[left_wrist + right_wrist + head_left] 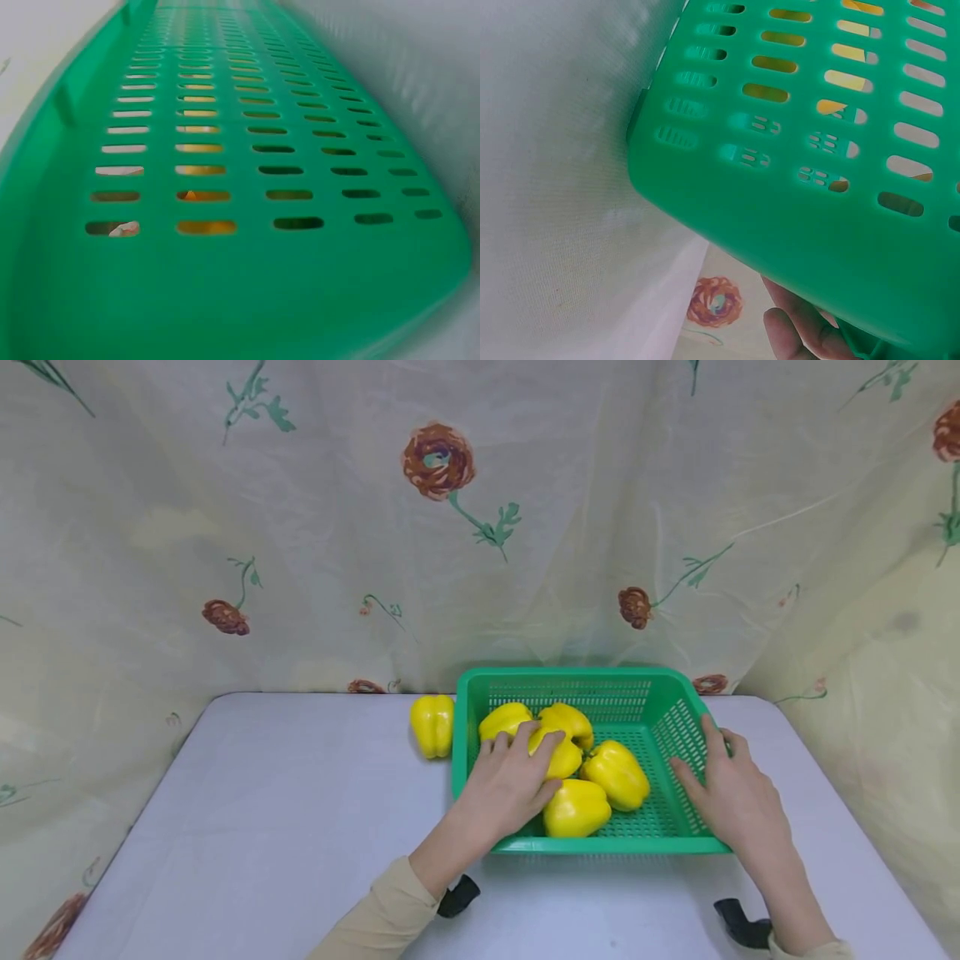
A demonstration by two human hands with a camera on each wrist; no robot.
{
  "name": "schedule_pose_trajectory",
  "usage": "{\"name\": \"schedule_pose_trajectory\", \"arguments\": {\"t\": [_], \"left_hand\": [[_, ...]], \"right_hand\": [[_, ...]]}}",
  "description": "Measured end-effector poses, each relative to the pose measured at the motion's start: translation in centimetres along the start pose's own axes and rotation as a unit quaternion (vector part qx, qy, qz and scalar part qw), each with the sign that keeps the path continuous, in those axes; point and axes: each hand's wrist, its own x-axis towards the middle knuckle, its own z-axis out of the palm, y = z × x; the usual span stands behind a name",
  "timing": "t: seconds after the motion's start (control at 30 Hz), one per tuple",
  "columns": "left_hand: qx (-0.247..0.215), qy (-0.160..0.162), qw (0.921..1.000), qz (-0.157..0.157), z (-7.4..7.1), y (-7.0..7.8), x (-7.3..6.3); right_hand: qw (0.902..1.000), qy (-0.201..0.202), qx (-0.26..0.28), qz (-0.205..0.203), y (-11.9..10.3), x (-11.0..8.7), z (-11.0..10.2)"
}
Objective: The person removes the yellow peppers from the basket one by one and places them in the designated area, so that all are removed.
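Observation:
A green plastic basket [600, 845] with slotted walls stands on the table, holding several yellow bell peppers [617, 775]. My left hand [506, 781] reaches over its near left side, fingers spread on a yellow bell pepper [558, 758] in the middle of the group; the thumb lies apart from the index finger. At the right wall, my right hand [738, 797] grips the basket's rim, thumb on the inner side and fingers outside. In the right wrist view, its fingers [802, 322] show beyond the basket. Only the slotted wall [247, 285] shows up close in the left wrist view.
One more yellow bell pepper [432, 727] stands on the table just left of the basket. The pale table [285, 827] backs onto a flower-printed curtain [322, 527], which also hangs at both sides. Black curved pieces [459, 896] sit near both wrists.

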Motion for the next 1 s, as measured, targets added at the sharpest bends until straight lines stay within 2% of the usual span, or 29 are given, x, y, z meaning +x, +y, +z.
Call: {"name": "schedule_pose_trajectory", "arguments": {"t": [0.1, 0.33, 0.57, 0.67, 0.8, 1.0], "left_hand": [[0.011, 0.008, 0.9999, 0.006, 0.1, 0.1, 0.3], [0.027, 0.004, 0.9995, 0.014, 0.2, 0.6, 0.7], [0.076, 0.05, 0.9955, 0.026, 0.4, 1.0, 0.8], [0.085, 0.054, 0.9945, 0.031, 0.3, 1.1, 0.7], [0.092, 0.046, 0.994, 0.037, 0.1, 1.2, 0.6], [0.101, 0.004, 0.9944, 0.032, -0.2, 1.2, 0.4]], "right_hand": [[1.0, 0.002, -0.002, 0.0, 0.0, 0.1, 0.0], [1.0, 0.007, 0.003, -0.003, -0.1, 0.0, 0.0], [1.0, 0.005, 0.002, 0.001, -0.1, 0.0, 0.0], [1.0, 0.006, 0.001, 0.002, -0.1, 0.0, 0.0], [1.0, 0.005, 0.001, 0.004, -0.1, 0.0, 0.0], [1.0, 0.004, 0.002, 0.004, -0.1, -0.1, 0.1]]}}
